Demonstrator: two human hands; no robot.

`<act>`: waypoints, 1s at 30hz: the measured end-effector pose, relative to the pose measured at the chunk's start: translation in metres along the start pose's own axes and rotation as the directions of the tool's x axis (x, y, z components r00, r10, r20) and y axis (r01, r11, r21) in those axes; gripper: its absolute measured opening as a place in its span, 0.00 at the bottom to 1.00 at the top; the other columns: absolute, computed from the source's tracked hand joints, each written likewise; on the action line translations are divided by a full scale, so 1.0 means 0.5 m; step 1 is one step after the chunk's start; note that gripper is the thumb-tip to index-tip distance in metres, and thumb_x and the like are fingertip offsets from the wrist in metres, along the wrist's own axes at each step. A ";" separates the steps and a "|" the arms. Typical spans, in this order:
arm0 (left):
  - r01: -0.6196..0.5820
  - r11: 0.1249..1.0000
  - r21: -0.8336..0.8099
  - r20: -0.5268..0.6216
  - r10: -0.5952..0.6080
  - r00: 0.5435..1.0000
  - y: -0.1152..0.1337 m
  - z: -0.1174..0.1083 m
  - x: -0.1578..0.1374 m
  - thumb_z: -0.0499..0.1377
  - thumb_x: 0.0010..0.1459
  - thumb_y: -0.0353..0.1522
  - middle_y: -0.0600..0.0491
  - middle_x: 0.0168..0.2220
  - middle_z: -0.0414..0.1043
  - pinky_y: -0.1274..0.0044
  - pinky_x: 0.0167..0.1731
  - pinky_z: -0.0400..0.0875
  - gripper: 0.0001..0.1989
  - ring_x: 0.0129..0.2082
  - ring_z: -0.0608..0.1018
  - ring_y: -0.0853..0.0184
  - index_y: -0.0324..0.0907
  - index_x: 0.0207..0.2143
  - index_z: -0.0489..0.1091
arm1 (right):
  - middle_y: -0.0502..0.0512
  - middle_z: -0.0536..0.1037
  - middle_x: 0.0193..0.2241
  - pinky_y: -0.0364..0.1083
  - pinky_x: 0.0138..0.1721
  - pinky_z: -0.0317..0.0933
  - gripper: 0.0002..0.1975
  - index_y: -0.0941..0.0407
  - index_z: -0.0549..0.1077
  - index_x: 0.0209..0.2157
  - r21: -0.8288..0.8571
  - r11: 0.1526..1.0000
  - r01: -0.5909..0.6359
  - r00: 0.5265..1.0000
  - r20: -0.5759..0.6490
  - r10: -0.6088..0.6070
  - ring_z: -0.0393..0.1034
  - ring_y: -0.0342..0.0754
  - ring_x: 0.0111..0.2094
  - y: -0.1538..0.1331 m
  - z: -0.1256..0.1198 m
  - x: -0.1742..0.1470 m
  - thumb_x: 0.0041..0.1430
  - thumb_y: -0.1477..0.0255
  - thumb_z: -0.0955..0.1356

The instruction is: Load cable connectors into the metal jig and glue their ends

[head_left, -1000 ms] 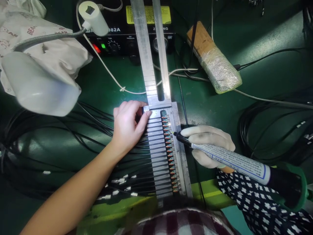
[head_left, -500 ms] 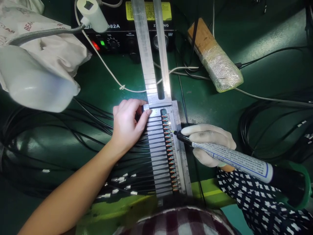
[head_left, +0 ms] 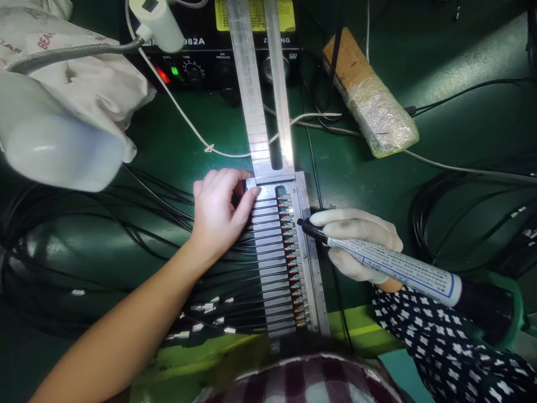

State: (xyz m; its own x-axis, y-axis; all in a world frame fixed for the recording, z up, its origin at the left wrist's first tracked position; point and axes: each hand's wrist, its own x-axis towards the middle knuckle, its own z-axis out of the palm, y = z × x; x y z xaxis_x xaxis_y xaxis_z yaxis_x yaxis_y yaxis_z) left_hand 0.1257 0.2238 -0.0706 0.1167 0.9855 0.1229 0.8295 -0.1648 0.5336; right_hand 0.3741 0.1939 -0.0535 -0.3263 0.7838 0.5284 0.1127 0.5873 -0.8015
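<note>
We had black cables [head_left: 266,200] in a slotted silver fixture [head_left: 313,257] running from centre to 6 o'clock, coloured wires [head_left: 289,248] bared. Our left hand [head_left: 220,215] pinched its 12 o'clock end; our gloved right hand [head_left: 363,230] clasped a pen-like dispenser [head_left: 398,268] at 4, print too small. Black box [head_left: 210,70] at 12 read "982A", "AUTO", "TIME", "AIR PRESSURE".

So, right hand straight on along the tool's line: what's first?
Likely the connectors, met by the tip of the tool in the right hand; depth is unclear, it may already touch.
</note>
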 end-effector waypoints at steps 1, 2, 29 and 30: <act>-0.003 1.000 -0.003 -0.003 0.003 1.000 0.000 0.000 0.000 0.57 0.63 0.38 0.55 0.29 0.69 0.70 0.40 0.60 0.09 0.34 0.70 0.63 0.43 0.41 0.71 | 0.58 0.82 0.44 0.47 0.35 0.79 0.20 0.54 0.76 0.49 -0.010 1.000 0.009 1.000 -0.010 -0.009 0.80 0.50 0.39 -0.001 0.000 0.000 0.54 0.80 0.71; -0.005 1.000 -0.004 -0.005 0.005 1.000 0.000 0.000 0.000 0.57 0.63 0.38 0.55 0.29 0.69 0.70 0.40 0.60 0.09 0.34 0.70 0.63 0.43 0.41 0.71 | 0.58 0.82 0.44 0.46 0.34 0.79 0.20 0.54 0.76 0.49 -0.022 1.000 0.020 1.000 -0.020 -0.020 0.80 0.50 0.39 -0.003 -0.001 0.000 0.54 0.80 0.71; 0.024 1.000 0.016 0.019 -0.024 1.000 0.005 -0.003 0.002 0.57 0.62 0.38 0.54 0.30 0.69 0.70 0.41 0.60 0.09 0.35 0.70 0.63 0.44 0.41 0.71 | 0.61 0.83 0.41 0.45 0.35 0.78 0.14 0.59 0.78 0.41 -0.045 0.998 0.034 0.999 -0.037 -0.035 0.80 0.49 0.36 -0.008 0.004 -0.025 0.50 0.80 0.72; 0.021 1.000 0.016 0.016 -0.022 1.000 0.004 -0.003 0.002 0.57 0.62 0.38 0.54 0.30 0.69 0.70 0.41 0.60 0.09 0.35 0.70 0.63 0.44 0.41 0.71 | 0.61 0.83 0.40 0.45 0.35 0.78 0.14 0.59 0.78 0.41 -0.051 0.998 0.034 0.999 -0.038 -0.036 0.80 0.49 0.36 -0.010 0.004 -0.024 0.50 0.79 0.72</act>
State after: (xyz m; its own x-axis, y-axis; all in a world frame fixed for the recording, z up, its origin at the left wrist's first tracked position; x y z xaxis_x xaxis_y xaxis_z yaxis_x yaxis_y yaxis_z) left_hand 0.1268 0.2241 -0.0680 0.1073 0.9894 0.0983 0.8403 -0.1431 0.5229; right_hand 0.3753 0.1812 -0.0565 -0.2940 0.7692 0.5674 0.1494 0.6233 -0.7676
